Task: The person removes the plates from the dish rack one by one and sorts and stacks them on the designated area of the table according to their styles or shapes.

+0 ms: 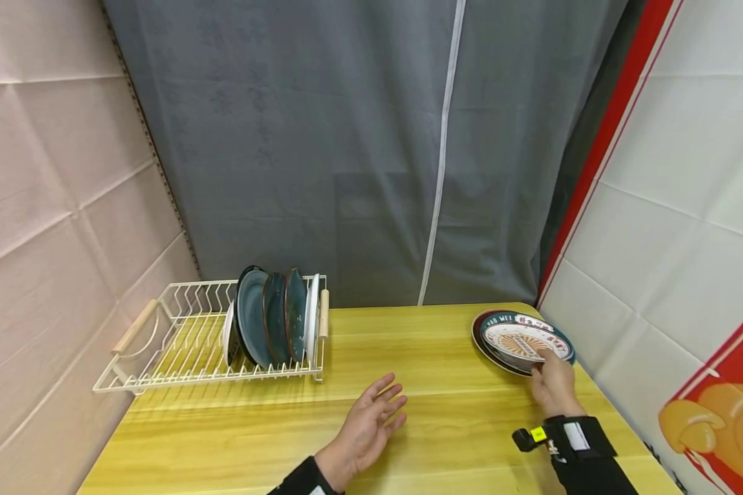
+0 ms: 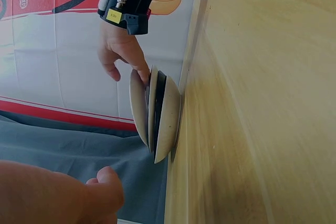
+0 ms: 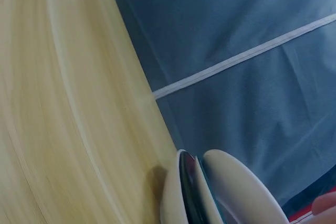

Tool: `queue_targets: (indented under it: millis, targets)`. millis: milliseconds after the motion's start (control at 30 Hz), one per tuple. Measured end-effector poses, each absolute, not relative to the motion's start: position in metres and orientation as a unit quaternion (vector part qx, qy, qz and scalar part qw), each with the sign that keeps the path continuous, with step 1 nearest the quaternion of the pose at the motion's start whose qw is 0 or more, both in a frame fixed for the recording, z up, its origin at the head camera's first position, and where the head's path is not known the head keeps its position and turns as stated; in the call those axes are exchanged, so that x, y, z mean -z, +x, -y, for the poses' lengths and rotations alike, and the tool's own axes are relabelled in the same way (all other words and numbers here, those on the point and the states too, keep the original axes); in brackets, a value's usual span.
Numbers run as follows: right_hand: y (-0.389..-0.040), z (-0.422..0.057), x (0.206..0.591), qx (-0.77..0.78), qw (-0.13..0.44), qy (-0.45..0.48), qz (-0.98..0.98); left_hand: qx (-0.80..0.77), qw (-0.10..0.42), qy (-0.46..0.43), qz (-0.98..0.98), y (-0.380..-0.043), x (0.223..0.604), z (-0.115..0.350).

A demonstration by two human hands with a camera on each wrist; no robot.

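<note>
At the table's right side my right hand [image 1: 556, 386] pinches the near edge of an oval plate [image 1: 512, 340] with a teal rim, lettering and a fan pattern. This plate lies at the top of a small stack, its edge tilted up from the plates under it. In the left wrist view my right fingers [image 2: 140, 69] reach into the gap below its raised edge, and the lower plates [image 2: 169, 116] rest on the table. My left hand [image 1: 367, 427] hovers over the front middle of the table, fingers spread and holding nothing.
A cream wire dish rack [image 1: 188, 344] with wooden handles stands at the left. Several plates stand upright in its right half, among them a blue-grey plate [image 1: 252, 320] and a white plate [image 1: 312, 316]. A grey curtain [image 1: 378, 172] hangs behind the table [image 1: 408, 344].
</note>
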State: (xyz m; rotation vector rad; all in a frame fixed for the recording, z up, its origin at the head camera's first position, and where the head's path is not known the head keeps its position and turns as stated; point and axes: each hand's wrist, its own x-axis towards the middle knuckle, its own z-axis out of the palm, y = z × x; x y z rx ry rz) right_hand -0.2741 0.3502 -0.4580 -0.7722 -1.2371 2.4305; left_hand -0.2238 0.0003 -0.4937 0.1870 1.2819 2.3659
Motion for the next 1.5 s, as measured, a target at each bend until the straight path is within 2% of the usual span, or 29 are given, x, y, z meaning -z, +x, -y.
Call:
queue_targets:
  millis: [233, 400, 633, 833, 1167, 1500]
  targets:
    - [-0.264, -0.356, 0.457, -0.773, 0.188, -0.259, 0.548, -0.858, 0.222, 0.068, -0.459, -0.224, 0.494, 0.001]
    - [-0.258, -0.359, 0.455, -0.735, 0.176, -0.229, 0.614, -0.857, 0.221, 0.068, -0.460, -0.223, 0.494, 0.001]
    - [-0.257, -0.350, 0.453, -0.706, 0.190, -0.217, 0.647, -0.857, 0.219, 0.066, -0.461, -0.224, 0.494, 0.001]
    - [-0.252, -0.334, 0.459, -0.713, 0.170, -0.195, 0.652, -0.856, 0.218, 0.064, -0.465, -0.226, 0.493, 0.005]
    - [-0.245, -0.285, 0.469, -0.707, 0.059, -0.134, 0.692, -0.858, 0.185, 0.075, -0.473, -0.235, 0.485, 0.024]
    - [-0.248, -0.236, 0.476, -0.717, 0.035, -0.068, 0.693, -0.867, 0.146, 0.079, -0.470, -0.247, 0.476, 0.056]
